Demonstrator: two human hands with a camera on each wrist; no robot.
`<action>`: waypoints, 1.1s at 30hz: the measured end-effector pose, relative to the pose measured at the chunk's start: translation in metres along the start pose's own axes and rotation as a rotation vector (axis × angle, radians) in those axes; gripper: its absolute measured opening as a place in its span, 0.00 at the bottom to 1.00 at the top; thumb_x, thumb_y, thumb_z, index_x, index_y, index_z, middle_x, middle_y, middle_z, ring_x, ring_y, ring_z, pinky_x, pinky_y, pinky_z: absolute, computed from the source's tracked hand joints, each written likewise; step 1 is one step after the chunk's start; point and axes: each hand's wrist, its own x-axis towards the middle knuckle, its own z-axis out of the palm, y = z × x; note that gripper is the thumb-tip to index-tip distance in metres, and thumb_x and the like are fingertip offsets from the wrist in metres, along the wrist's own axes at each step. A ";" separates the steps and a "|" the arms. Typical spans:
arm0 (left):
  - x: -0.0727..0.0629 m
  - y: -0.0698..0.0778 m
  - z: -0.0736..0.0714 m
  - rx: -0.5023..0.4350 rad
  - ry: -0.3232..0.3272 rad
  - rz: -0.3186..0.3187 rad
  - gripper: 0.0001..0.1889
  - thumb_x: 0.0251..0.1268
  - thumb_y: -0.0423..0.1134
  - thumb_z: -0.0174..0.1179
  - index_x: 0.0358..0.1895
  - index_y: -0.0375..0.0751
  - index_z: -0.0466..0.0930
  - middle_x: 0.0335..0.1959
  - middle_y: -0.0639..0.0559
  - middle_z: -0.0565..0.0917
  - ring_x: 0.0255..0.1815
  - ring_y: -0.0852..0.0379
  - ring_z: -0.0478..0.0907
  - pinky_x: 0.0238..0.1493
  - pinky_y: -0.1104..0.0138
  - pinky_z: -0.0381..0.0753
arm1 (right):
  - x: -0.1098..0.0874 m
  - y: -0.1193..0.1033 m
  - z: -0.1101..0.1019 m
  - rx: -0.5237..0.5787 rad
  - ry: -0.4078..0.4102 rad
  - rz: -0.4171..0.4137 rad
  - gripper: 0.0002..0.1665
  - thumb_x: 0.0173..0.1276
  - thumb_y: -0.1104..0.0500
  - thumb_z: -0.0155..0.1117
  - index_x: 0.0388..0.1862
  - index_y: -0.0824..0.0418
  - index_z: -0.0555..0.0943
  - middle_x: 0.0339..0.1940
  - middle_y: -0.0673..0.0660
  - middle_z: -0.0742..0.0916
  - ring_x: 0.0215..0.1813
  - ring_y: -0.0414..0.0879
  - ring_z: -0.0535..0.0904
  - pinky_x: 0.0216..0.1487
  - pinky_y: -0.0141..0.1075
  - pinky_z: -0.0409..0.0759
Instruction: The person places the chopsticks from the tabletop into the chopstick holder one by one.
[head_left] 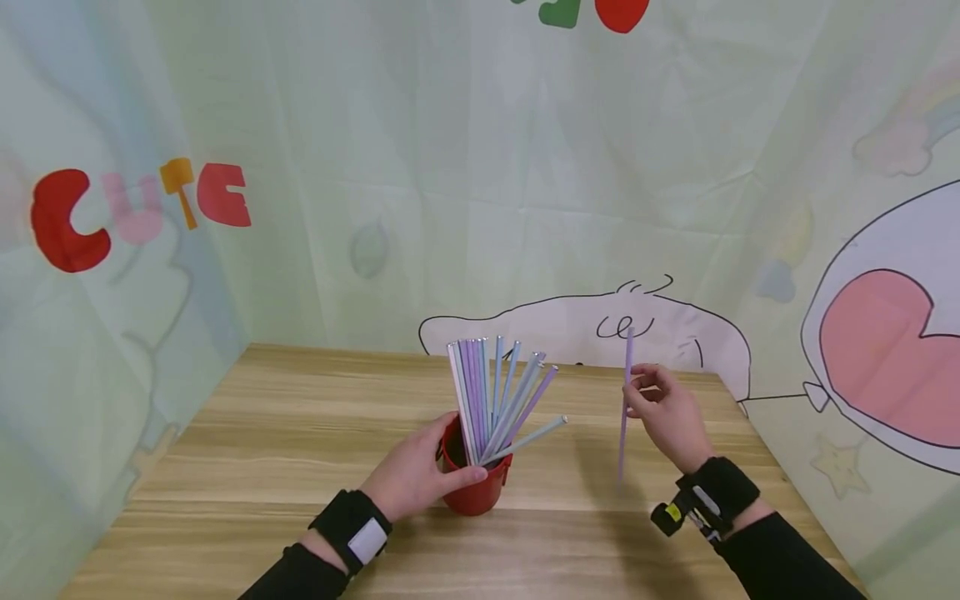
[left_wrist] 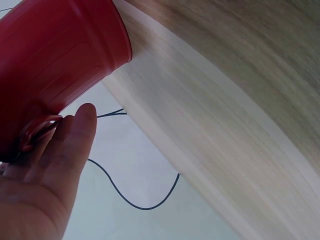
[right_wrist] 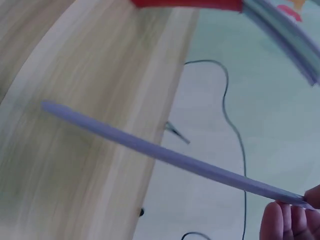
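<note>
A small red bucket (head_left: 474,498) stands on the wooden table, holding a bunch of shiny pastel straws (head_left: 470,396) in purple, blue and silvery tones. They fan out above its rim, and one pale straw (head_left: 528,438) leans far to the right. My left hand (head_left: 416,471) grips the bucket's left side, its thumb across the front near the rim. In the left wrist view, fingers (left_wrist: 75,132) lie along the red wall by a small handle loop. To the right, my right hand (head_left: 667,417) pinches a single purple straw (right_wrist: 170,156) near its upper part, upright above the table.
The wooden table (head_left: 300,417) reaches back to a pale printed curtain (head_left: 465,183) with cartoon figures and letters. Side curtains close in on the left and right. Each wrist wears a black strap, and a small device (head_left: 667,517) sits on the right one.
</note>
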 end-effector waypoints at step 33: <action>0.001 0.001 -0.001 0.009 0.003 -0.001 0.50 0.53 0.70 0.69 0.77 0.53 0.62 0.71 0.49 0.76 0.67 0.44 0.77 0.64 0.43 0.79 | -0.015 -0.055 0.044 0.632 0.171 -0.229 0.15 0.73 0.65 0.64 0.55 0.59 0.74 0.42 0.53 0.84 0.41 0.41 0.87 0.48 0.37 0.89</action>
